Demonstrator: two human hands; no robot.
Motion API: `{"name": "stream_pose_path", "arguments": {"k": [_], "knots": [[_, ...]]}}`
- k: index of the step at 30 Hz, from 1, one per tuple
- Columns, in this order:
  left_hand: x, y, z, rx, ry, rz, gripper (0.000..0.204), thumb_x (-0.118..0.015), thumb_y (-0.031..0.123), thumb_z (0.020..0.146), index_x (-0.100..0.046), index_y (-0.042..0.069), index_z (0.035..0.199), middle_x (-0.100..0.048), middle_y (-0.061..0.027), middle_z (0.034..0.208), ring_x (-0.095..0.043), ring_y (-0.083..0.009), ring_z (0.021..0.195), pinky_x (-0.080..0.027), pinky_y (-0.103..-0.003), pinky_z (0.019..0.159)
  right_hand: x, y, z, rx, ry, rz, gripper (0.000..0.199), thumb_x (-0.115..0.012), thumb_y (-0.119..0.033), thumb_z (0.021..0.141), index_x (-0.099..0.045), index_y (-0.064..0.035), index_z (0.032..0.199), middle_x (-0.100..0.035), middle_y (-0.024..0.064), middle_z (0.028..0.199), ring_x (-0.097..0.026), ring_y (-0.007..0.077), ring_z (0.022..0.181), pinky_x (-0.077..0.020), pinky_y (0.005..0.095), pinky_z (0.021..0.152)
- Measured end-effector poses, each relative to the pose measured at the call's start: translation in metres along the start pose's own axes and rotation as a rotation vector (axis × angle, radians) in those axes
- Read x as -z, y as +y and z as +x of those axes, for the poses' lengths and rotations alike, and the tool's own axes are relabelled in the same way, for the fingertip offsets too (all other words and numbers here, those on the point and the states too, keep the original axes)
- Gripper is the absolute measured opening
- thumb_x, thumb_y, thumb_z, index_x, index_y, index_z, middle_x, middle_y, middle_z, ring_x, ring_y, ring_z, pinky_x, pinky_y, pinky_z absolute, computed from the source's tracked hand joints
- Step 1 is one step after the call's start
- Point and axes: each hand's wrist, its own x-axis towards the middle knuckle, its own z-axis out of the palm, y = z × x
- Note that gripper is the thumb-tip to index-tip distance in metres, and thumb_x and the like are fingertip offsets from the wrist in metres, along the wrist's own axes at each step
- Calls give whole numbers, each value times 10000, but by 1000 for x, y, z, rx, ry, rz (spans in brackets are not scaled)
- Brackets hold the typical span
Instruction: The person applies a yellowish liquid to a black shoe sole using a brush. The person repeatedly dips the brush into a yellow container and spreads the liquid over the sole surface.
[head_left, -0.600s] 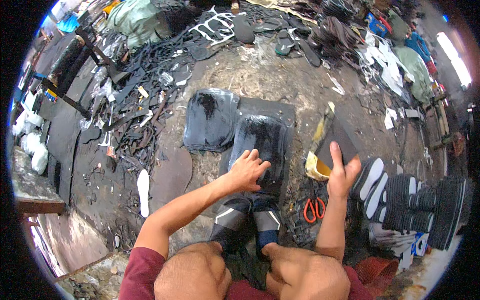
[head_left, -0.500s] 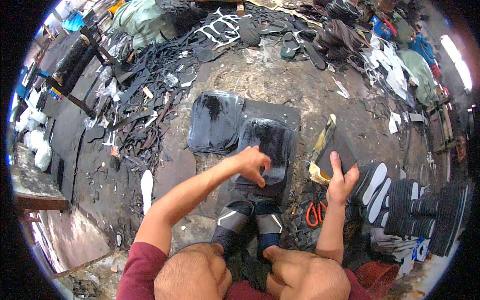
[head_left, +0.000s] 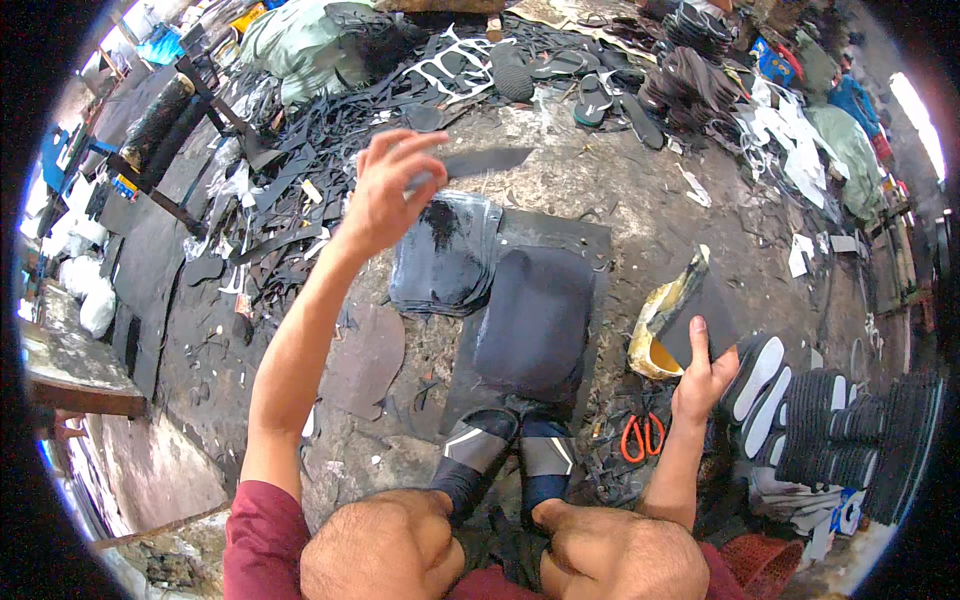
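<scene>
Head view: left hand [head_left: 398, 190] outstretched, pinching dark sheet [head_left: 488, 161]; right hand [head_left: 704, 378] thumb-up, clasping dark panel [head_left: 699, 296].

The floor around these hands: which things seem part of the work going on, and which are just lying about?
Seemingly in use:
blurred dark piece at the left grip
flat dark piece at the right grip
yellowish container
glossy panel stack
matte dark panel

Apparently just lying about:
orange-handled scissors
strapped sandal
dark scraps
white scraps

Matt sheet [head_left: 535, 320], glossy stack [head_left: 452, 255], rough floor [head_left: 625, 180]
</scene>
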Motion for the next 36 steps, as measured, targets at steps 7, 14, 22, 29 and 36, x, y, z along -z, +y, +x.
{"name": "stream_pose_path", "arguments": {"k": [7, 14, 22, 29, 36], "knots": [[-98, -7, -158, 229, -396, 165, 147, -765, 270, 823, -716, 227, 955, -597, 62, 1422, -491, -280, 1266, -349, -515, 1001, 7, 11, 1, -30, 36, -43, 304, -746, -117, 949, -658, 32, 1199, -713, 89, 1155, -642, 188, 1043, -488, 338, 953], [-138, 119, -236, 750, -23, -317, 436, -833, 215, 826, -630, 93, 1192, -657, -121, 1340, -585, -319, 1246, -395, -461, 1086, 77, 35, 77, 116, 127, -774, 642, -735, -214, 882, -517, 80, 1409, -589, 302, 1399, -550, 427, 1327, -392, 456, 1150], [-156, 104, -186, 1206, -302, -778, 759, -740, 397, 933, -482, -37, 1499, -553, -254, 1476, -515, -323, 1393, -392, -430, 1153, 45, 118, 79, -96, -198, -1253, 512, -674, -164, 866, -596, -6, 1347, -732, 277, 1042, -715, 472, 967, -567, 544, 892], [-141, 83, -158, 1456, -702, -920, 895, -655, 636, 924, -537, -85, 1440, -504, -237, 1527, -398, -328, 1472, -265, -456, 1216, 103, 64, 122, -166, 124, -334, 685, -779, -202, 872, -507, 115, 1414, -578, 300, 1426, -539, 341, 1378, -408, 432, 1145], [-132, 87, -165, 1331, -607, -1014, 726, -677, 509, 969, -549, 2, 1473, -566, -180, 1494, -504, -271, 1393, -356, -385, 1157, 140, 36, 175, 7, -918, -1450, 514, -667, -180, 855, -643, -188, 1368, -678, 166, 1324, -631, 371, 1237, -519, 499, 1029]]}}
